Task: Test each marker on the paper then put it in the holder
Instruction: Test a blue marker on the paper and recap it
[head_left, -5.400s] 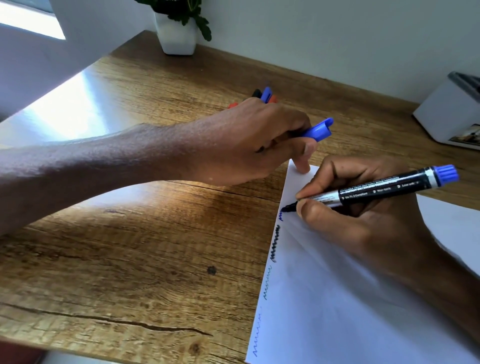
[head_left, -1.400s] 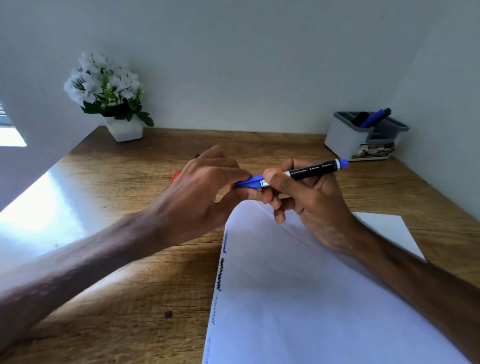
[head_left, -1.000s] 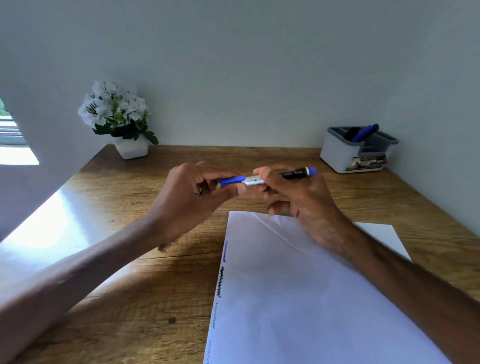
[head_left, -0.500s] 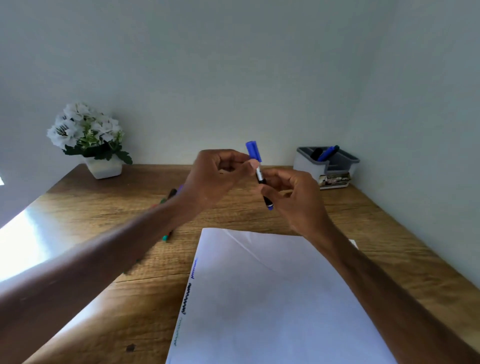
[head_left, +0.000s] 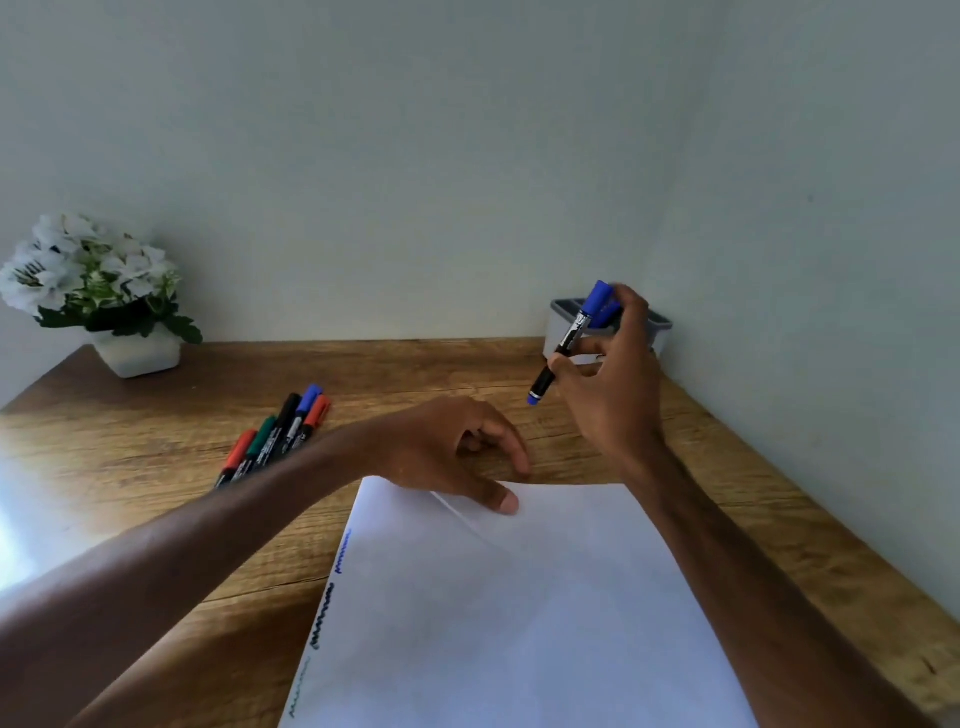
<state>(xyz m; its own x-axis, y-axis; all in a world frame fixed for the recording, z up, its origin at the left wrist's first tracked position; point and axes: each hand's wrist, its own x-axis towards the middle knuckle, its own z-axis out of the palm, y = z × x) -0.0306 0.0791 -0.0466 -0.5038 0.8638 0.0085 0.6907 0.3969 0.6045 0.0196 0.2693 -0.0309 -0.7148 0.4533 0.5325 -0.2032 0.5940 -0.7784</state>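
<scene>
Up front, the right hand (head_left: 618, 400) pinches the capped blue marker (head_left: 571, 338), tilted, half hiding the grey holder (head_left: 661, 326) behind. Meanwhile the left hand (head_left: 441, 452) rests, fingers (head_left: 506, 444) loosely spread, on the paper (head_left: 519, 623); loose markers (head_left: 278, 439) lie left on the surface (head_left: 156, 415)

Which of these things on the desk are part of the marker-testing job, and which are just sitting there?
Part of the job:
blue marker, gripped by the right hand
paper with test squiggles, left hand touching its top edge
holder in the far right corner
loose markers on the table

Just lying about:
potted white flowers
</scene>
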